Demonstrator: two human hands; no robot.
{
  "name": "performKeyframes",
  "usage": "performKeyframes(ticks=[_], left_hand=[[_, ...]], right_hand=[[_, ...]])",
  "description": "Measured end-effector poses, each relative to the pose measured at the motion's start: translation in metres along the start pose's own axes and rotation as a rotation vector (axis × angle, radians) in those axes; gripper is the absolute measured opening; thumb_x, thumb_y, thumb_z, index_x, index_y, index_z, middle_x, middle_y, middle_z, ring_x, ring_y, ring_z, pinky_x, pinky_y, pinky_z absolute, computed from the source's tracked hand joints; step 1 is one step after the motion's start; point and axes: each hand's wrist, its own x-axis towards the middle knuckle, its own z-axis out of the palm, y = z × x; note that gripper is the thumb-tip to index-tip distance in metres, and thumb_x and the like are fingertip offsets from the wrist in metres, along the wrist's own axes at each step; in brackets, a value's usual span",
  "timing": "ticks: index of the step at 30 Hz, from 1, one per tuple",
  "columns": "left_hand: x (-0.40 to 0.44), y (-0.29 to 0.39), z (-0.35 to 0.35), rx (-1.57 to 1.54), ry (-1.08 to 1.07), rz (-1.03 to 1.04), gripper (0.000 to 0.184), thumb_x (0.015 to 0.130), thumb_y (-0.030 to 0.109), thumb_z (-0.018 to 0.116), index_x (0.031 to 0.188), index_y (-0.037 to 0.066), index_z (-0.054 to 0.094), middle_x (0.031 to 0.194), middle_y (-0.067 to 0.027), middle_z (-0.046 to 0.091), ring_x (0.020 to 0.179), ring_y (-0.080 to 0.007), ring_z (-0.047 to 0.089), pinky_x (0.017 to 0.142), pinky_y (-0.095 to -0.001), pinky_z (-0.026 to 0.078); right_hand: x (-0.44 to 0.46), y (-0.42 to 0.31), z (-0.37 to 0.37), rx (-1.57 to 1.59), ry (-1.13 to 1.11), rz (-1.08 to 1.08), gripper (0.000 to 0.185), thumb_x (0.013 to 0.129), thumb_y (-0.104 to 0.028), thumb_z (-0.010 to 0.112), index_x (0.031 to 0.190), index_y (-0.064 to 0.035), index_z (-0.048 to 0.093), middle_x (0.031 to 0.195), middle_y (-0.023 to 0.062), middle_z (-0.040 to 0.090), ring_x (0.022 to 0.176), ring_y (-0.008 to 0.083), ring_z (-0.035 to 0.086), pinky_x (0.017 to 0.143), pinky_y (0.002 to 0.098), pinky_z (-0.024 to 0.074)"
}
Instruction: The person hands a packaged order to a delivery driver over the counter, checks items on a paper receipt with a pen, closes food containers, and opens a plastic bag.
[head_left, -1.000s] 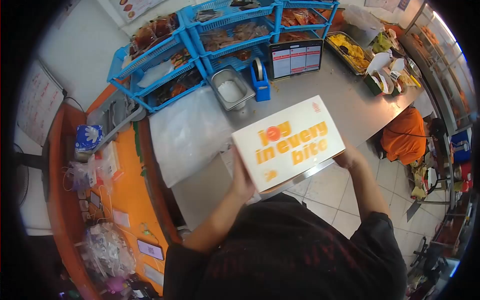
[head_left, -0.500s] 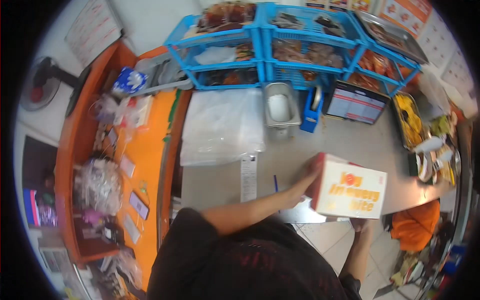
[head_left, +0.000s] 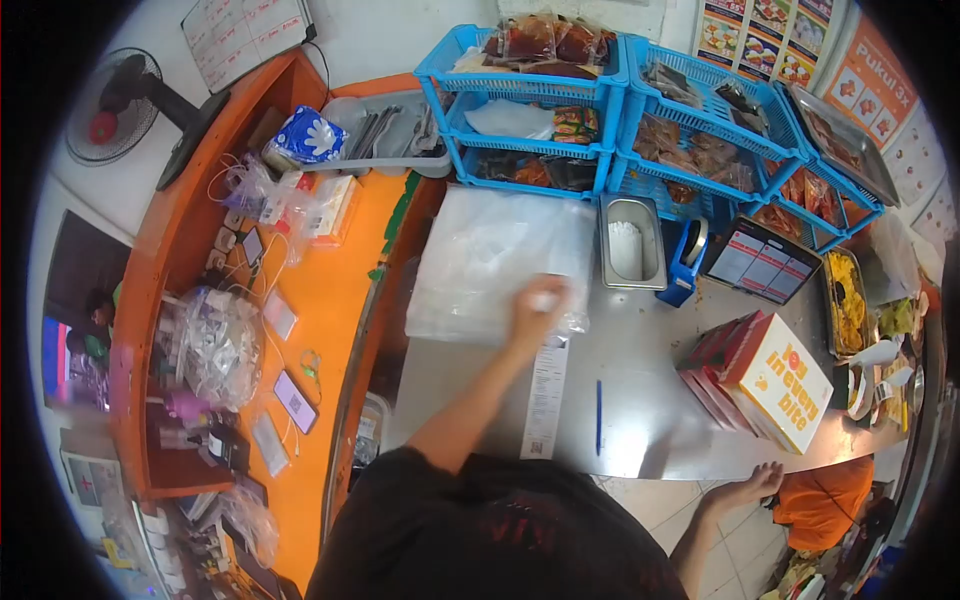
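My left hand is over the right part of a stack of clear plastic bags. Its fingers look curled but are smeared by motion, so a grip on a bag cannot be made out. A long paper receipt lies just below that hand. Off the counter's front edge, my right hand has its fingers apart and holds nothing. Just above it stands a white and red box with orange lettering, apart from the fingers. Red boxes sit against its left side.
A blue pen lies on the steel counter. Behind are a metal container, a blue tape dispenser, a tablet and blue tiered baskets of packets. An orange shelf with phones runs along the left.
The box held near the front edge now stands on the counter beside the red boxes, let go by both hands. My left hand has moved left onto the plastic bags. The view has shifted.
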Motion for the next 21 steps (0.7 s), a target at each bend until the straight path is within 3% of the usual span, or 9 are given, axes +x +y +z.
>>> performKeyframes(ticks=[1,2,3,4,6,7,11,16,21], left_hand=[[-0.003,-0.033,-0.040,0.295,0.298,0.169,0.032,0.076,0.013,0.066,0.106,0.004,0.058,0.098,-0.0098,0.061,0.095,-0.0245,0.056,0.083,-0.0353,0.043],[-0.002,-0.028,-0.077,0.576,0.314,0.188,0.040,0.068,0.015,0.070,0.105,0.007,0.059,0.104,-0.0094,0.058,0.106,-0.0277,0.048,0.092,-0.0394,0.036],[-0.002,-0.038,-0.096,0.745,0.197,0.185,0.041,0.065,0.016,0.070,0.103,0.009,0.059,0.113,-0.0103,0.054,0.109,-0.0294,0.044,0.094,-0.0412,0.032],[0.001,-0.050,-0.112,0.752,0.020,0.226,0.042,0.064,0.015,0.070,0.105,0.010,0.058,0.116,-0.0103,0.051,0.110,-0.0295,0.043,0.095,-0.0414,0.031],[0.006,-0.052,-0.126,0.732,-0.165,0.270,0.044,0.064,0.015,0.069,0.106,0.010,0.058,0.119,-0.0104,0.049,0.111,-0.0295,0.042,0.095,-0.0416,0.030],[0.007,-0.034,-0.132,0.665,-0.270,0.301,0.040,0.064,0.012,0.068,0.104,0.011,0.060,0.119,-0.0097,0.049,0.110,-0.0298,0.042,0.094,-0.0416,0.031],[0.005,-0.044,-0.144,0.711,-0.545,0.560,0.026,0.065,0.005,0.062,0.090,0.012,0.067,0.119,-0.0079,0.049,0.109,-0.0285,0.043,0.092,-0.0400,0.033],[0.019,-0.059,-0.146,0.774,-0.559,0.685,0.022,0.066,0.000,0.058,0.080,0.013,0.069,0.116,-0.0067,0.050,0.106,-0.0261,0.044,0.089,-0.0368,0.035],[0.038,-0.064,-0.147,0.617,-0.545,0.646,0.022,0.065,-0.002,0.057,0.079,0.011,0.069,0.106,-0.0049,0.055,0.099,-0.0238,0.048,0.085,-0.0351,0.038]], right_hand=[[-0.032,-0.005,0.007,-0.044,-0.110,-0.068,0.048,0.086,-0.030,0.046,0.122,0.0002,0.038,0.113,0.0123,0.043,0.107,0.0245,0.041,0.095,0.0382,0.0327],[-0.063,-0.010,0.014,-0.096,-0.224,-0.135,0.045,0.086,-0.024,0.047,0.122,0.0014,0.038,0.111,0.0121,0.042,0.107,0.0243,0.041,0.095,0.0351,0.0329],[-0.092,-0.010,0.031,-0.183,-0.375,-0.098,0.042,0.085,-0.017,0.049,0.121,0.0023,0.041,0.113,0.0129,0.046,0.107,0.0240,0.044,0.095,0.0366,0.0335],[-0.124,-0.006,0.053,-0.268,-0.539,-0.248,0.041,0.079,-0.010,0.055,0.117,0.0001,0.044,0.110,0.0119,0.048,0.105,0.0235,0.045,0.093,0.0358,0.0343],[-0.168,-0.010,0.103,-0.167,-1.114,-0.817,0.038,0.067,-0.005,0.064,0.104,-0.0035,0.054,0.102,0.0143,0.050,0.099,0.0324,0.046,0.088,0.0449,0.0349],[-0.194,-0.020,0.129,-0.236,-1.270,-0.900,0.032,0.067,-0.007,0.065,0.098,-0.0038,0.057,0.101,0.0144,0.053,0.098,0.0340,0.048,0.086,0.0455,0.0369],[-0.261,0.006,0.194,-0.341,-1.282,-1.164,0.024,0.069,-0.009,0.063,0.092,-0.0018,0.059,0.096,0.0118,0.055,0.101,0.0305,0.047,0.085,0.0399,0.0371],[-0.264,0.014,0.201,-0.542,-1.341,-1.299,0.018,0.067,-0.008,0.059,0.083,-0.0020,0.059,0.087,0.0086,0.054,0.095,0.0267,0.047,0.080,0.0379,0.0369],[-0.270,0.010,0.207,-0.500,-1.314,-1.072,0.026,0.073,-0.011,0.058,0.096,0.0002,0.059,0.089,0.0100,0.055,0.093,0.0266,0.048,0.080,0.0361,0.0372]])
